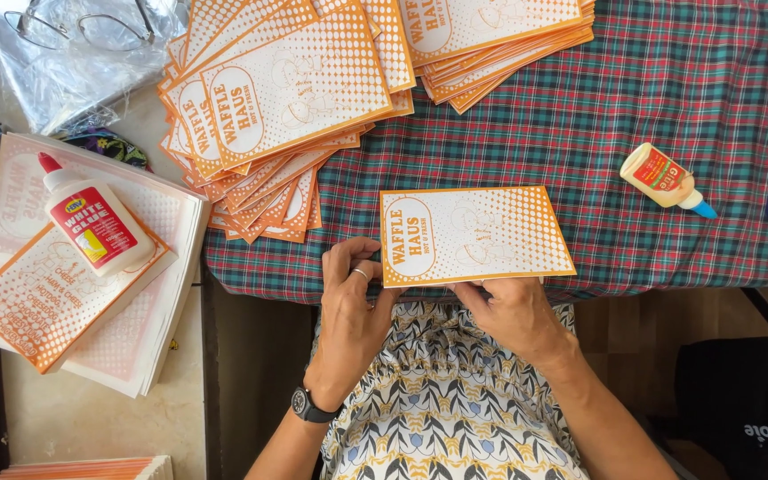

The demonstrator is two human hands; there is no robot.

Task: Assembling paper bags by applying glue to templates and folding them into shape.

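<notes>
Plaid cloth [668, 107] covers the work surface, with a red-capped glue bottle [95, 222] laid on a paper stack [148, 293] far left and a fanned pile of orange-printed bags [286, 89] beside it. At the near edge, a flat orange-and-white paper bag [475, 236] is pinched along its bottom edge by the left hand [353, 307] and the right hand [513, 311], fingers closed on it. It looks light, thin and easily creased, so it's probably best gripped at the edges; a small glue bottle [664, 178] is lying off to the right.
</notes>
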